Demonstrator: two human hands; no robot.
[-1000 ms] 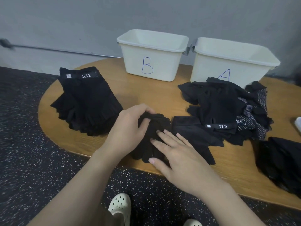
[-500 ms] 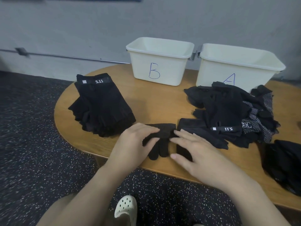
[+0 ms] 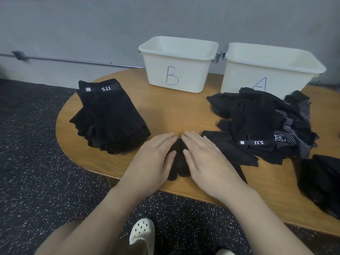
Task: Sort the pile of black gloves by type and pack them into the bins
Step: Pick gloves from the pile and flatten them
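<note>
Since half a second ago, the left hand (image 3: 156, 159) and right hand (image 3: 206, 159) are flattened, fingers (image 3: 195, 142) straight, upon the soft, light glove (image 3: 177, 162); it is best pinched at the cuff beneath the fingertips.

Setting: plain indoor work or storage room, exact type unclear. Bare grey wall (image 3: 92, 24) with metal rail (image 3: 73, 61), black speckled rubber floor (image 3: 27, 162), rounded wooden table (image 3: 174, 111).

Soft, dim indoor light is falling evenly; faint shadows are pooling on the table (image 3: 165, 115), edges are bowing, perhaps slightly blurred.
</note>
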